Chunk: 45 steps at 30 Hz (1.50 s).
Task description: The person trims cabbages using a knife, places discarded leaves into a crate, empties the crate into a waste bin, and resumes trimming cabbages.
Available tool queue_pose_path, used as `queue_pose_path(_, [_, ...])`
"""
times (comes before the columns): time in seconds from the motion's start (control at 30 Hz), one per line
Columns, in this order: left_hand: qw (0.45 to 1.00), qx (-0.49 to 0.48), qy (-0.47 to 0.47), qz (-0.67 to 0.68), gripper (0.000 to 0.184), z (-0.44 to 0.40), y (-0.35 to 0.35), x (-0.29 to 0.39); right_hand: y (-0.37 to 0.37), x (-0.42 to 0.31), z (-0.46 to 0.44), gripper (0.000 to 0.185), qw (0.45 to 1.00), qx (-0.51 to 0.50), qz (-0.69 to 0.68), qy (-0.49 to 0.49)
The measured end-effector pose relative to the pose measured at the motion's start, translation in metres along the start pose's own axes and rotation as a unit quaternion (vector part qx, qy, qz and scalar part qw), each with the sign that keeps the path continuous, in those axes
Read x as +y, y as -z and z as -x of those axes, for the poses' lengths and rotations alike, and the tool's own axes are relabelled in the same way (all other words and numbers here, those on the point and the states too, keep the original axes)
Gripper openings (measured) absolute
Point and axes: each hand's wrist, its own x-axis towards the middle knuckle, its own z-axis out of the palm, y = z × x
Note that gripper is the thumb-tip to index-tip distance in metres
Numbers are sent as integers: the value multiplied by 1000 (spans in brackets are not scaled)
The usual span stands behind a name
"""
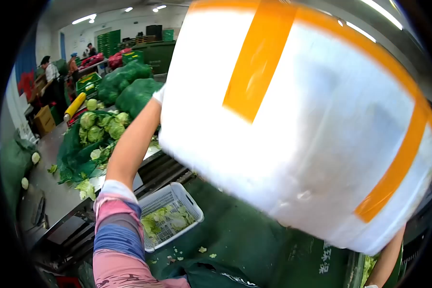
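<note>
A big white foam box (pixel 293 134) with orange tape is held up in front of me, tilted and blurred, filling the upper right. My left hand (pixel 160 93), in a white glove, grips its left side; the fingers are hidden behind it. My right forearm (pixel 391 259) reaches up to the box's lower right corner, where the box covers the hand. Below the box, a white plastic basket (pixel 192 204) holds loose cabbage leaves (pixel 163 223).
Cabbages (pixel 95 132) lie on an open green net on the metal table (pixel 45 168) at left. Full green net sacks (pixel 137 98) stand behind, near a yellow roll (pixel 75 104). A knife-like tool (pixel 39 210) is near the table edge. Other people (pixel 50 74) work far back.
</note>
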Motion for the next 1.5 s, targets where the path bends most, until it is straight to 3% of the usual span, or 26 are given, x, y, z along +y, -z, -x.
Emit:
queue_pose_path(0.07, [999,35,35,21,74,36,53,-31,-22,36,-23,69,998,-28,-19,-47])
queue_pose_path(0.17, [988,102,69,97,72,141,174,-49,-127,89,-31,70,989,-76,4,-124])
queue_pose_path(0.23, [976,140,101,132,71,190,206,-84,-143,122,-42,70,976,-111,-9,-186])
queue_pose_path(0.27, [965,171,114,162,70,231,230,-103,-170,140,-46,71,958,-148,-9,-244])
queue_pose_path(0.3, [958,187,134,170,70,242,215,-126,-146,120,-47,85,914,-242,-19,-326])
queue_pose_path(0.33, [947,216,144,191,69,279,227,-144,-136,137,-45,77,896,-230,-34,-379])
queue_pose_path(0.37, [932,235,156,227,69,317,253,-157,-132,208,-55,70,920,-230,219,-229])
queue_pose_path(0.4, [922,246,171,244,68,337,262,-170,-147,201,-43,62,912,-181,159,-331])
queue_pose_path(0.47, [906,276,192,257,67,391,284,-173,-165,242,-34,37,862,-202,343,-315])
queue_pose_path(0.53, [899,296,208,248,67,417,267,-161,-173,251,-31,34,848,-195,350,-346])
queue_pose_path(0.6, [878,332,313,141,68,446,273,-139,-203,288,-37,35,828,-214,409,-318])
queue_pose_path(0.67, [851,354,349,171,65,480,284,-144,-228,308,-54,36,812,-256,416,-318])
queue_pose_path(0.73, [826,287,481,-58,59,497,311,-142,-256,328,-58,37,814,-285,407,-302])
queue_pose_path(0.77, [777,345,522,-69,49,512,284,-142,-269,333,-71,36,801,-311,428,-281])
queue_pose_path(0.83, [765,376,514,-100,46,519,289,-146,-286,367,-80,33,804,-354,429,-213])
queue_pose_path(0.87, [744,423,506,-104,43,543,263,-161,-302,383,-101,33,774,-392,443,-223])
queue_pose_path(0.93, [727,451,507,-107,42,548,253,-163,-315,410,-107,38,699,-407,577,-111])
queue_pose_path(1.0, [733,533,406,-121,43,560,225,-185,-335,431,-124,41,663,-453,590,-91])
queue_pose_path(1.07, [697,578,391,-166,43,570,213,-219,-337,482,-140,43,727,-347,585,101])
queue_pose_path(1.13, [668,602,388,-203,47,550,193,-223,-373,472,-128,48,713,-367,594,66])
queue_pose_path(1.2, [657,652,338,-172,52,550,201,-270,-407,448,-104,49,675,-407,595,157])
queue_pose_path(1.27, [574,720,312,-234,58,535,198,-292,-406,450,-102,50,687,-450,554,139])
queue_pose_path(1.33, [568,714,345,-223,61,537,213,-306,-418,425,-81,49,637,-537,553,-9])
queue_pose_path(1.37, [558,708,376,-216,64,539,222,-314,-409,428,-76,46,673,-545,499,-43])
queue_pose_path(1.4, [588,689,398,-144,66,537,224,-311,-397,429,-72,44,699,-556,445,-67])
queue_pose_path(1.5, [613,648,427,-146,73,526,214,-278,-385,407,-46,42,652,-573,496,-34])
